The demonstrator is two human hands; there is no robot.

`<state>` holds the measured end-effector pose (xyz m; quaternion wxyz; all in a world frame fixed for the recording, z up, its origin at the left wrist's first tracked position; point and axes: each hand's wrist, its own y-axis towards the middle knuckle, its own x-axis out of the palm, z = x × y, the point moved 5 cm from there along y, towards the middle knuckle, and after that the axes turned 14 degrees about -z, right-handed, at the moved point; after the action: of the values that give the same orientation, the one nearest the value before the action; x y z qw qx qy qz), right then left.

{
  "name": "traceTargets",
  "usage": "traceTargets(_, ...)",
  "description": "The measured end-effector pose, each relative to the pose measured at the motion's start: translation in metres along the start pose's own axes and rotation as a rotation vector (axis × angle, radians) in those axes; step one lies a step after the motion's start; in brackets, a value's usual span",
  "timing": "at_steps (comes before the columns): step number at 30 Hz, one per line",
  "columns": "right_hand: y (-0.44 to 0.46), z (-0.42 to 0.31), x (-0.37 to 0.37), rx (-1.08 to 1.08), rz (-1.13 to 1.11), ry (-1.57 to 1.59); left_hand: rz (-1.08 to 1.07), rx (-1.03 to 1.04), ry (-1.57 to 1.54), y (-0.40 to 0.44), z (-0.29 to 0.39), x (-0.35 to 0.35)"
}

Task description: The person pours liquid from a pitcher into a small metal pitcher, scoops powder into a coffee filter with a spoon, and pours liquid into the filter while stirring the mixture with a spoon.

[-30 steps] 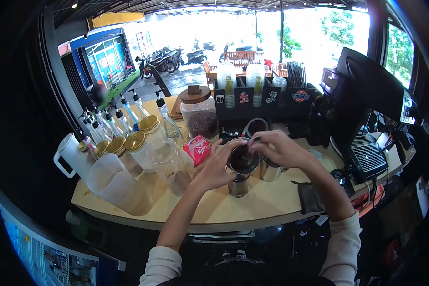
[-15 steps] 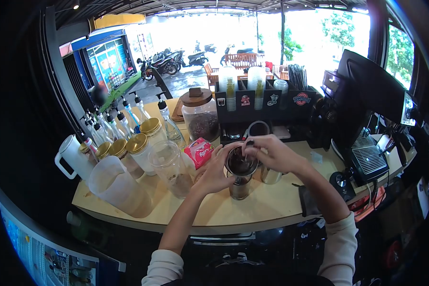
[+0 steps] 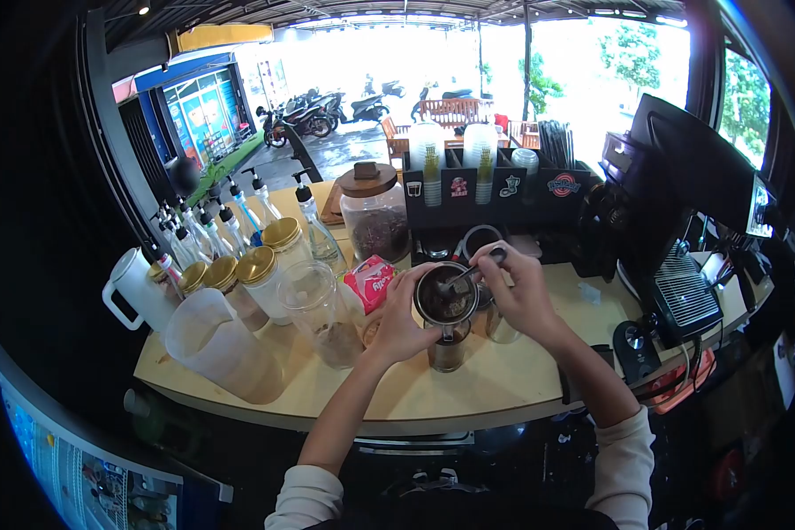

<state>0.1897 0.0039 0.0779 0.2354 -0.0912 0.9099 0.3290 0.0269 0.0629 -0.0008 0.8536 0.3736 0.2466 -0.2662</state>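
My left hand (image 3: 401, 320) is wrapped around the side of a round metal cup (image 3: 420, 300), its mouth tipped toward me. Dark contents with a lighter brown patch show inside. In my right hand (image 3: 519, 291) a metal spoon (image 3: 474, 269) is pinched by its handle, the bowl end down in the cup. Just below the cup stands a small glass (image 3: 448, 358), partly hidden by it; whether the two touch I cannot tell. Left of my left hand lie a pink and white packet (image 3: 370, 281) and a clear plastic jar (image 3: 314, 309).
A frosted pitcher (image 3: 212, 340), gold-lidded jars (image 3: 261, 276), pump bottles (image 3: 314, 225) and a white jug (image 3: 137, 296) crowd the left. Behind are a wooden-lidded jar (image 3: 373, 212) and a black cup rack (image 3: 503, 190). A coffee machine (image 3: 687, 296) stands right.
The cup has tipped more toward me, showing more of its inside. My right hand has shifted right and turned, so the spoon now shows at a slant in the cup.
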Motion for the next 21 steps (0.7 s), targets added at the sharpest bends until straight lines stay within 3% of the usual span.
traceTargets(5, -0.009, -0.009, 0.016, -0.002, -0.079, -0.113, 0.046, 0.004, 0.022, 0.002, 0.011, 0.001)
traceTargets(10, -0.014, -0.012, 0.017, -0.151, 0.047, -0.354, 0.176, -0.028, 0.144, -0.001, 0.022, 0.0)
traceTargets(14, -0.02, -0.01, 0.03, -0.24, -0.014, -0.383, 0.235, -0.033, 0.152, -0.003, 0.02, 0.001)
traceTargets(18, -0.022, -0.01, 0.025, -0.217, 0.053, -0.343, 0.266, -0.071, 0.136, -0.004, 0.025, -0.001)
traceTargets(21, -0.024, -0.007, 0.027, -0.201, -0.03, -0.301, 0.286, -0.05, 0.114, -0.005, 0.021, -0.001)
